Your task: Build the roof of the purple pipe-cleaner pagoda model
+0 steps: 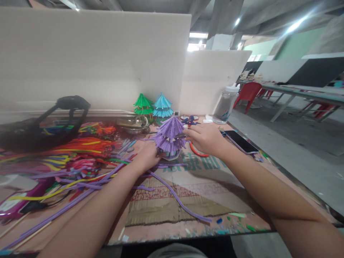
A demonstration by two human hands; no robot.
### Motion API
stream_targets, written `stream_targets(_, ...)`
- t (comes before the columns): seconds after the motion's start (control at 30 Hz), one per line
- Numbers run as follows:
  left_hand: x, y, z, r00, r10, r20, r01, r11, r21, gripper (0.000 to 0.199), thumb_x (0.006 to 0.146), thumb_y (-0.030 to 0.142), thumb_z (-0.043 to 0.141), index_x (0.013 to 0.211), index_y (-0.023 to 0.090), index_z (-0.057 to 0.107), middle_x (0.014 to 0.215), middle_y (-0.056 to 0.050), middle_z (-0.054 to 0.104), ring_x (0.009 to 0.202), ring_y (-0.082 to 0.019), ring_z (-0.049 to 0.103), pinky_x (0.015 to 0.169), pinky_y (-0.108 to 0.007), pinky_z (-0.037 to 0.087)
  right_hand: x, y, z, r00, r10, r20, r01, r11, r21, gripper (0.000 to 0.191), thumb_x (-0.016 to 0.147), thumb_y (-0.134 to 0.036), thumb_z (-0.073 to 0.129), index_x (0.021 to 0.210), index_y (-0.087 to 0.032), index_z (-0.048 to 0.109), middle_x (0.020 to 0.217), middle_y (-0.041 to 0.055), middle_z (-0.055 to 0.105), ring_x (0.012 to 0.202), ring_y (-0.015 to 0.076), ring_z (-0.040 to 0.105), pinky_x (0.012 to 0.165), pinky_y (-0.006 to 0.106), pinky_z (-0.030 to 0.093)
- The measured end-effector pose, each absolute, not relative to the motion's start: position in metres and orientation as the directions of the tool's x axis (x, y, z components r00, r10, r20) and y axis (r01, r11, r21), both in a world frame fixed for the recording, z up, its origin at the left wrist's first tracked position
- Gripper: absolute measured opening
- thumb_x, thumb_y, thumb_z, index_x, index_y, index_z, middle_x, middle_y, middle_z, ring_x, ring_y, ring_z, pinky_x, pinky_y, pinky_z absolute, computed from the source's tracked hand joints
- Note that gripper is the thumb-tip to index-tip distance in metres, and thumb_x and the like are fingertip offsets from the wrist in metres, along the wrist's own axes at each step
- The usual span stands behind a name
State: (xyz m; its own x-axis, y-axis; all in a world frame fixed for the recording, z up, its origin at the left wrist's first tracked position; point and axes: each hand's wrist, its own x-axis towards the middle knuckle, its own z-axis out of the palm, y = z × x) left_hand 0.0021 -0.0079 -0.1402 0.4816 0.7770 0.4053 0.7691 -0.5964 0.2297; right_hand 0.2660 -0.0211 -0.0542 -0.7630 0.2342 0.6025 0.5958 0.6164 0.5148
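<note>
A purple model pavilion (172, 130) with two tiers of roof, made of fuzzy pipe cleaners, stands on the cardboard in front of me. My left hand (148, 154) is closed at its lower left side, its fingertips partly hidden behind the lower roof. From the right, my right hand (204, 138) pinches a narrow dark tool (181, 136) whose tip touches or nearly touches the gap between the tiers; its kind is unclear. Under that hand shows an orange-red ring (198, 150). Loose purple pipe cleaners (178, 200) trail across the cardboard (172, 211).
Behind stand a green model (143, 105) and a blue model (162, 105). Bundles of colored pipe cleaners (80, 150) and a blurred black object (40, 125) fill the left. A metal bowl (131, 125), water bottle (225, 105) and phone (242, 142) lie around the work.
</note>
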Motion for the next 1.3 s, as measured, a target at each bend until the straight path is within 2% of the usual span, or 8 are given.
stream_targets(0.3, 0.001, -0.004, -0.146, 0.469, 0.803, 0.369, 0.769, -0.576, 0.276, 0.029, 0.084, 0.024, 0.054, 0.109, 0.014, 0.066, 0.11, -0.015, 0.069, 0.106, -0.03, 0.063, 0.094, -0.041, 0.048, 0.266, -0.023, -0.053, -0.705, 0.268, 0.657, 0.657, 0.596, 0.461, 0.026, 0.1, -0.031, 0.045, 0.103, -0.017, 0.066, 0.076, 0.004, 0.066, 0.069, 0.0163, 0.056, 0.061, 0.03, 0.033)
stream_targets(0.5, -0.009, 0.007, -0.148, 0.314, 0.866, 0.39, 0.839, -0.445, 0.313, 0.03, 0.082, 0.016, 0.046, 0.102, 0.014, 0.067, 0.111, -0.014, 0.069, 0.109, -0.027, 0.063, 0.098, -0.037, 0.047, 0.274, -0.006, -0.067, -0.429, 0.469, 0.772, 0.815, 0.569, 0.107, 0.034, 0.098, -0.036, 0.045, 0.117, -0.015, 0.063, 0.104, 0.0117, 0.072, 0.089, 0.0232, 0.066, 0.071, 0.032, 0.046)
stream_targets(0.67, -0.021, 0.016, -0.145, 0.328, 0.874, 0.358, 0.815, -0.453, 0.361, 0.03, 0.082, 0.022, 0.046, 0.102, 0.014, 0.067, 0.112, -0.015, 0.069, 0.109, -0.028, 0.063, 0.1, -0.04, 0.047, 0.284, 0.027, -0.106, -0.257, 0.694, 0.672, 0.821, 0.523, -0.227, 0.036, 0.096, -0.036, 0.045, 0.12, -0.017, 0.063, 0.116, 0.0117, 0.071, 0.103, 0.0266, 0.066, 0.086, 0.038, 0.05)
stream_targets(0.77, -0.032, 0.013, -0.134, 0.361, 0.888, 0.286, 0.761, -0.458, 0.46, 0.036, 0.077, 0.022, 0.051, 0.109, 0.014, 0.065, 0.112, -0.011, 0.07, 0.107, -0.026, 0.064, 0.096, -0.037, 0.049, 0.288, 0.038, -0.124, -0.184, 0.768, 0.614, 0.816, 0.468, -0.341, 0.038, 0.095, -0.038, 0.047, 0.122, -0.016, 0.063, 0.118, 0.0129, 0.07, 0.105, 0.0279, 0.066, 0.088, 0.042, 0.051)
stream_targets(0.9, -0.041, 0.003, -0.122, 0.399, 0.913, 0.086, 0.746, -0.377, 0.549, 0.046, 0.07, 0.035, 0.066, 0.112, 0.015, 0.064, 0.097, -0.007, 0.073, 0.086, -0.024, 0.068, 0.079, -0.034, 0.055, 0.289, 0.041, -0.133, -0.195, 0.769, 0.608, 0.81, 0.476, -0.342, 0.038, 0.095, -0.037, 0.048, 0.122, -0.015, 0.063, 0.116, 0.0131, 0.071, 0.102, 0.027, 0.066, 0.088, 0.041, 0.05)
stream_targets(1.03, -0.033, 0.0, -0.128, 0.391, 0.894, 0.22, 0.696, -0.444, 0.564, 0.063, 0.066, 0.048, 0.075, 0.119, 0.018, 0.061, 0.112, -0.008, 0.071, 0.1, -0.025, 0.067, 0.089, -0.035, 0.053, 0.288, 0.039, -0.128, -0.19, 0.761, 0.62, 0.815, 0.475, -0.333, 0.038, 0.095, -0.038, 0.048, 0.122, -0.016, 0.063, 0.113, 0.0134, 0.071, 0.1, 0.0275, 0.066, 0.084, 0.041, 0.05)
stream_targets(1.2, -0.016, 0.005, -0.142, 0.335, 0.875, 0.35, 0.706, -0.479, 0.522, 0.054, 0.073, 0.048, 0.07, 0.116, 0.017, 0.063, 0.115, -0.01, 0.07, 0.109, -0.027, 0.064, 0.099, -0.041, 0.048, 0.281, 0.03, -0.109, -0.197, 0.714, 0.672, 0.754, 0.548, -0.362, 0.037, 0.096, -0.039, 0.045, 0.12, -0.016, 0.062, 0.114, 0.0135, 0.07, 0.101, 0.027, 0.065, 0.086, 0.04, 0.049)
stream_targets(1.3, -0.012, 0.007, -0.143, 0.376, 0.869, 0.321, 0.731, -0.491, 0.473, 0.046, 0.08, 0.043, 0.062, 0.118, 0.017, 0.063, 0.121, -0.011, 0.068, 0.115, -0.027, 0.061, 0.106, -0.042, 0.043, 0.275, 0.02, -0.098, -0.216, 0.672, 0.709, 0.722, 0.598, -0.347, 0.036, 0.096, -0.038, 0.045, 0.12, -0.016, 0.062, 0.111, 0.0124, 0.071, 0.095, 0.0253, 0.066, 0.081, 0.038, 0.049)
